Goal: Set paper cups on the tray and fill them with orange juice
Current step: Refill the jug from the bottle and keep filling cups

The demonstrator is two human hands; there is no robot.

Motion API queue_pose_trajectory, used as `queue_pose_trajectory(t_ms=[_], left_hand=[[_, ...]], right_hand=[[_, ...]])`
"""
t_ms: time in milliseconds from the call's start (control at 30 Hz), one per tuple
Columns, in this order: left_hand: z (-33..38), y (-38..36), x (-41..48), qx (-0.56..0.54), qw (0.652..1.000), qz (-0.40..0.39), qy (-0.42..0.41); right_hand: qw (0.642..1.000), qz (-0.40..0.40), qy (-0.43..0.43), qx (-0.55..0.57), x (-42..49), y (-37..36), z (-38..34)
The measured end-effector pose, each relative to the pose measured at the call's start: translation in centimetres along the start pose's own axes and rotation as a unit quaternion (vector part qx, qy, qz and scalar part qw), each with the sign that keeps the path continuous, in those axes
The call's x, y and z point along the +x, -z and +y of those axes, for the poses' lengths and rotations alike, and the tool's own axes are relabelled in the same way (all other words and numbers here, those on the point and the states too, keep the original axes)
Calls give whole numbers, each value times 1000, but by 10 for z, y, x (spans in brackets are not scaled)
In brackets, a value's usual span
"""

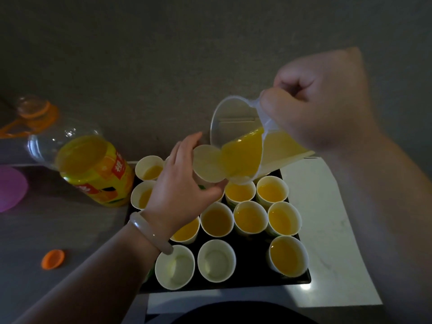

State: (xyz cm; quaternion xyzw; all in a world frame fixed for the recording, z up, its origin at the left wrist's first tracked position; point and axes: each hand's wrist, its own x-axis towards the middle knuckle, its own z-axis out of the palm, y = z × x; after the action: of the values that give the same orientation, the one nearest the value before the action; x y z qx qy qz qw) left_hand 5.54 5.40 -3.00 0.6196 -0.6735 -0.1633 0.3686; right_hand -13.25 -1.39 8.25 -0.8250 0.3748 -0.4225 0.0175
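Note:
A black tray [253, 274] holds several white paper cups. Most of them contain orange juice, such as one cup [250, 217] in the middle. Two cups in the front row are empty, one [216, 260] beside the other [175, 266]. My right hand [320, 101] grips the handle of a clear plastic jug [236, 141], tilted left with juice at its spout. My left hand [184, 181] holds a tilted paper cup [208, 163] lifted above the tray, right under the spout.
A large orange juice bottle [91, 169] with a yellow label stands open left of the tray. Its orange cap [53, 259] lies on the grey counter at the front left. A purple object [11, 188] sits at the left edge. A white surface [327, 230] lies right of the tray.

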Motion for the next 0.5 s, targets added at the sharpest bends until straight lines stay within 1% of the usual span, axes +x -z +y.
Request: queue_pose_trajectory(t_ms=[167, 500], left_hand=[[0, 1, 0, -31, 999, -3, -7], [-5, -3, -3, -51, 998, 15, -21]], right_hand=[[1000, -3, 8, -13, 1, 0, -3], [1000, -13, 8, -10, 3, -1, -8]])
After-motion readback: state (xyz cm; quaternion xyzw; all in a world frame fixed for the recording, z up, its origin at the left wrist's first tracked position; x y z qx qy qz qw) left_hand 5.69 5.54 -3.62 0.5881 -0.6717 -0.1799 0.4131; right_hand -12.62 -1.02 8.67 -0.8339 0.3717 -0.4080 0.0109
